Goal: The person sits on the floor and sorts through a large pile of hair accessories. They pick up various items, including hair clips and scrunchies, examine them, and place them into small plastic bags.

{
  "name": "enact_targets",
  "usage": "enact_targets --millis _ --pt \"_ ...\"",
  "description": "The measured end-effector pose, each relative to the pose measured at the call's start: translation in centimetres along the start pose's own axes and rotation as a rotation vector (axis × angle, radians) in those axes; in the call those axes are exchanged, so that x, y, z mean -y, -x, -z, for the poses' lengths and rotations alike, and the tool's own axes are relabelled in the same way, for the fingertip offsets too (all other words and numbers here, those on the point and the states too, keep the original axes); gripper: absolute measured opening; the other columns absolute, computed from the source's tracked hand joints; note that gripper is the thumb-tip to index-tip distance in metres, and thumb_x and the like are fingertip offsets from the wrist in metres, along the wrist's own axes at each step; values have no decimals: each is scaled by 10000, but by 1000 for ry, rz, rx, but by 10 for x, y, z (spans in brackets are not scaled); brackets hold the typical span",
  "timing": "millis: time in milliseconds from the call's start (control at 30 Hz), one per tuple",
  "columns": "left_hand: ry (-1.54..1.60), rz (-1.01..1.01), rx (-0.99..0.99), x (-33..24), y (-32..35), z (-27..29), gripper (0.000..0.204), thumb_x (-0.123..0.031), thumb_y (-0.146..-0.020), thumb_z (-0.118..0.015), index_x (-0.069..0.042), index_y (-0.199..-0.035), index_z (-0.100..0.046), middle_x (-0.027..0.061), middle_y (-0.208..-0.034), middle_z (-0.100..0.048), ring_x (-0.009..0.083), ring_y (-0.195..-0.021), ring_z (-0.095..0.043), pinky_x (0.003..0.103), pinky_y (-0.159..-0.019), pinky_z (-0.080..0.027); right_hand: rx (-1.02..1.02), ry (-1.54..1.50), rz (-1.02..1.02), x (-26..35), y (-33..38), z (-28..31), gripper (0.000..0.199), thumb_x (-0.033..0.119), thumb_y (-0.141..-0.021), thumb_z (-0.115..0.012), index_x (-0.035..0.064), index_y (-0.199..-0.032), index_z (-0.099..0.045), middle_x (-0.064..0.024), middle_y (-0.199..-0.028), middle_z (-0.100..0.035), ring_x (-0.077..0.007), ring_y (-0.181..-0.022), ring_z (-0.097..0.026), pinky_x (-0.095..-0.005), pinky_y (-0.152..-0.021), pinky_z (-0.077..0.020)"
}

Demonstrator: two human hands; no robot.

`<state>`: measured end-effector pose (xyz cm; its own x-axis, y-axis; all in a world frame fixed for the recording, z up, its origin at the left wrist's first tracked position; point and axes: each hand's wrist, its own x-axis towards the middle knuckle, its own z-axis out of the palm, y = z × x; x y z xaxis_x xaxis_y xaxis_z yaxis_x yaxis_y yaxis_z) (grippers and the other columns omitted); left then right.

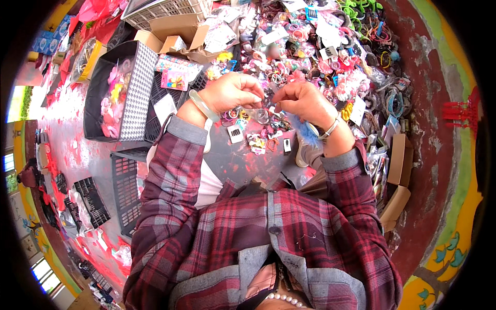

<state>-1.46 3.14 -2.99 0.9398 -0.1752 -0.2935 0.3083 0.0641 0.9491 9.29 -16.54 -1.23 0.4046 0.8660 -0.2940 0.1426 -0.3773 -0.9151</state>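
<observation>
My left hand [231, 92] and my right hand [302, 101] are raised close together above a heap of hair accessories. Between their fingertips they pinch a small clear plastic bag [262, 110]. Whether anything is inside it is too small to tell. A pale green bangle [202, 106] circles my left wrist and a silver bracelet [330, 127] my right. A fluffy blue piece [309, 133] hangs just under my right wrist. Both forearms wear red and grey plaid sleeves.
A pile of colourful hair ties, clips and packets [320, 46] spreads ahead. A black box with pink items [116, 93] stands left, black crates [126, 186] below it. Cardboard boxes [173, 31] lie behind, more cardboard [397, 170] at right, a white basket [165, 10] at the top.
</observation>
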Motion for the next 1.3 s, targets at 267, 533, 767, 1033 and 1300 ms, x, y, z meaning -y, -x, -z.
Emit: enact_targets --millis 267,533,767,1033,1300 --pt "-314 -78 -37 1 -7 0 263 -228 -839 -585 20 -905 -642 48 -803 -638 82 -757 -575 217 -661 -456 -36 61 45 1 1 -2 200 194 -806 -584 19 -870 -657 -55 -699 -633 -95 -626 -556 -254 -580 -445" --pt "-420 -68 -132 11 -14 -2 237 -217 -830 -596 15 -816 -644 8 -735 -595 61 -685 -513 213 -614 -423 -53 150 95 -7 -4 -7 217 210 -789 -585 41 -902 -662 -112 -718 -648 -125 -646 -607 -272 -612 -474" --pt "-264 -90 -153 15 -15 -6 142 -142 -808 -611 0 -820 -615 -6 -769 -589 59 -713 -517 205 -649 -426 -132 132 136 -16 -7 -11 214 208 -775 -592 41 -886 -666 -123 -690 -639 -129 -609 -597 -276 -590 -474" --pt "-106 -104 -162 11 -13 -11 139 -113 -808 -562 -9 -883 -615 31 -757 -632 80 -685 -574 224 -591 -456 -280 63 41 2 -2 -10 177 160 -778 -595 12 -849 -661 -67 -658 -626 -93 -572 -544 -256 -535 -443" --pt "21 1 -157 5 -7 -7 187 -138 -841 -559 -8 -972 -590 96 -813 -650 124 -707 -628 211 -569 -497 -288 29 -68 5 -2 -4 138 138 -766 -611 41 -850 -662 -5 -647 -613 -52 -563 -505 -226 -512 -406"
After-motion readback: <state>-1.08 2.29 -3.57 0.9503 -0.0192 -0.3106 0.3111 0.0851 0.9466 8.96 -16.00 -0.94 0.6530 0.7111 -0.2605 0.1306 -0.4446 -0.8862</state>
